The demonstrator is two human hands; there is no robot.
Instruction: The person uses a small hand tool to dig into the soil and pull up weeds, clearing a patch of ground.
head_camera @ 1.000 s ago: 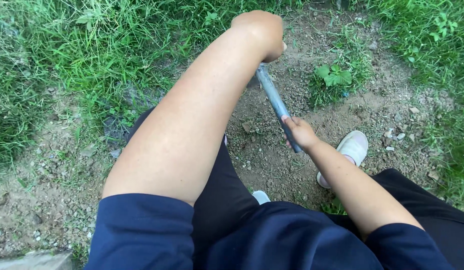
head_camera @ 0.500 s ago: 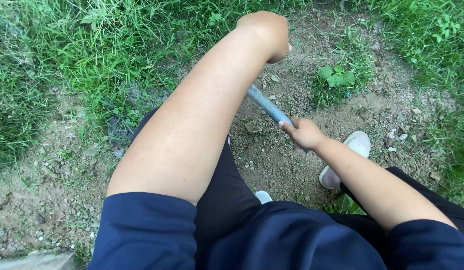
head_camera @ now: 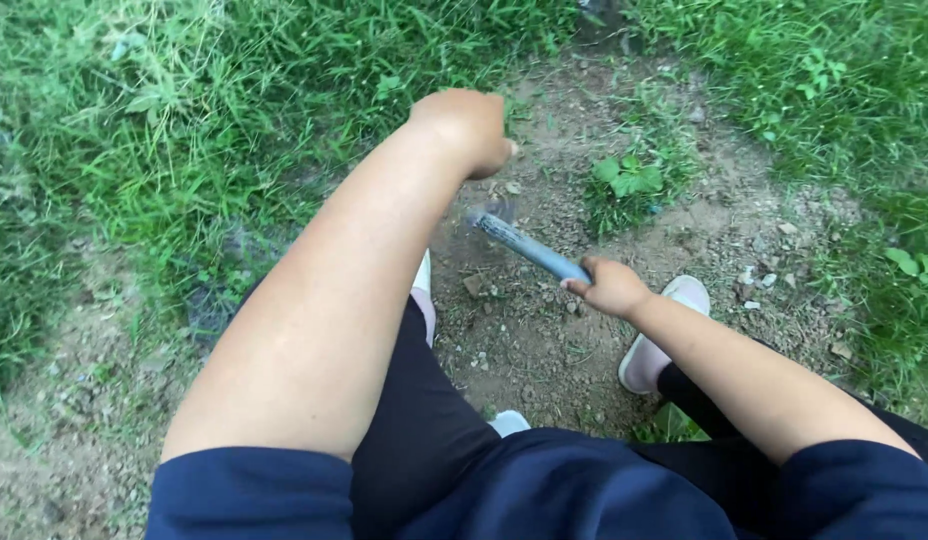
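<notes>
My left hand is a closed fist at the end of my outstretched bare arm, held over bare dirt. A blue-grey tool handle slants from under that fist down to the right; its upper end is blurred, and the grip there is partly hidden by my wrist. My right hand is wrapped around the handle lower down. The tool's working end is hidden. I wear dark blue sleeves and black trousers.
A white shoe stands on the dirt patch right of centre, and another shoe's tip shows beside my left arm. Grass surrounds the patch; a small leafy weed grows near the handle. Pebbles lie at the right.
The handle has swung from steep to a flatter slant. My left fist has dropped lower in view, and my right hand has shifted slightly down and right.
</notes>
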